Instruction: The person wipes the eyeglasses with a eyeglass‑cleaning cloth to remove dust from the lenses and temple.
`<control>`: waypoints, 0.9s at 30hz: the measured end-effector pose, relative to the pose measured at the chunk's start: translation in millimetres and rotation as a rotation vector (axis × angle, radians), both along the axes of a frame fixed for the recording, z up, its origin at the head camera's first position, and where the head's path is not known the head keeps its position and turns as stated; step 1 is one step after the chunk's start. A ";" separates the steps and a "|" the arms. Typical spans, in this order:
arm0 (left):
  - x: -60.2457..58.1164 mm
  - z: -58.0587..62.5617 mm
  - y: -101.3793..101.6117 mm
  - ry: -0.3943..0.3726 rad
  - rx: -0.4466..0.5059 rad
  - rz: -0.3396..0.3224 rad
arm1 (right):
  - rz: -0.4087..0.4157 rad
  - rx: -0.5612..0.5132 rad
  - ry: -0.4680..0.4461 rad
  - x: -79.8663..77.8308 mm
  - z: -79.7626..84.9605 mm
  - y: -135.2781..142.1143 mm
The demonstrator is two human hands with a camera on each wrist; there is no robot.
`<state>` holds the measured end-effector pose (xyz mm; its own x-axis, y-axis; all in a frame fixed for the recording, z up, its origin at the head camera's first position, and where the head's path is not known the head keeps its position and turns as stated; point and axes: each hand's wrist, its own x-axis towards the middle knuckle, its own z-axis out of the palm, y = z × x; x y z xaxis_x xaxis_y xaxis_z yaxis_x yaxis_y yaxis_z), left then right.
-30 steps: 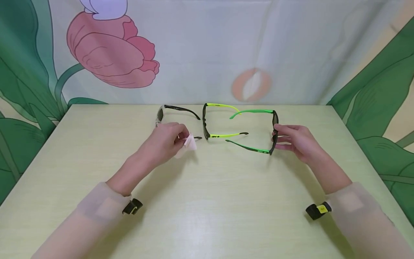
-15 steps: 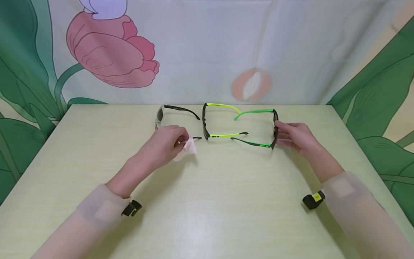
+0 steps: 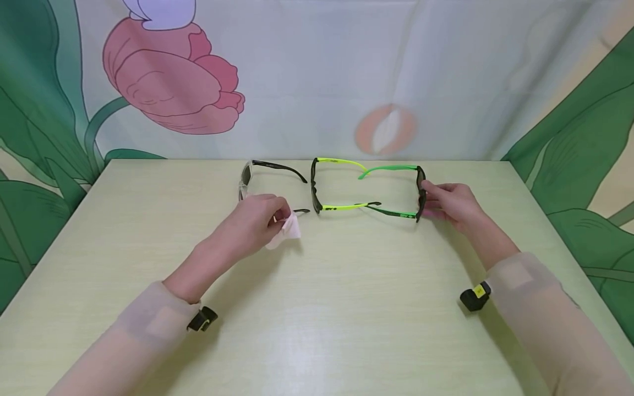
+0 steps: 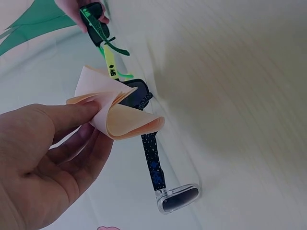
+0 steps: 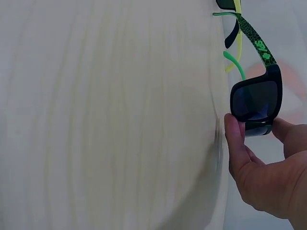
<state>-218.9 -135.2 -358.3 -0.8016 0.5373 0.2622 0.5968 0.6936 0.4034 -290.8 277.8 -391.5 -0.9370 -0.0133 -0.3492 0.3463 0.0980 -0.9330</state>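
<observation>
My right hand (image 3: 455, 204) grips the front frame of the green-armed sunglasses (image 3: 421, 190), whose arms point left; in the right wrist view, thumb and fingers pinch the sunglasses (image 5: 256, 100) near the bridge. Between the thumb and fingers of my left hand (image 3: 252, 220) is a folded pale pink cloth (image 4: 110, 108). Just beyond that hand stand clear-framed sunglasses (image 3: 246, 175) with dark arms, partly hidden by the hand. The yellow-armed sunglasses (image 3: 314, 187) stand in the middle, arms open to the right, overlapping the green arms in the head view.
All of this is near the back edge of a pale wooden table (image 3: 337, 308). A flower-printed curtain (image 3: 297, 77) hangs right behind it. Small black cameras ride on both sleeves.
My right hand has moved the green-armed sunglasses slightly away from me, toward the back, level with the yellow pair. The left hand with the cloth has hardly moved.
</observation>
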 end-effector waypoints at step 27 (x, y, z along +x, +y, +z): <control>-0.4 -0.9 5.3 -0.016 -0.032 -0.014 | 0.164 0.748 0.635 15.8 16.6 -47.4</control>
<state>-219.3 -129.9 -359.1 -0.7977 0.5566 0.2323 0.6006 0.6976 0.3908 -275.0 230.4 -374.9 -0.9594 -0.1404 0.2448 -0.2661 0.7387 -0.6193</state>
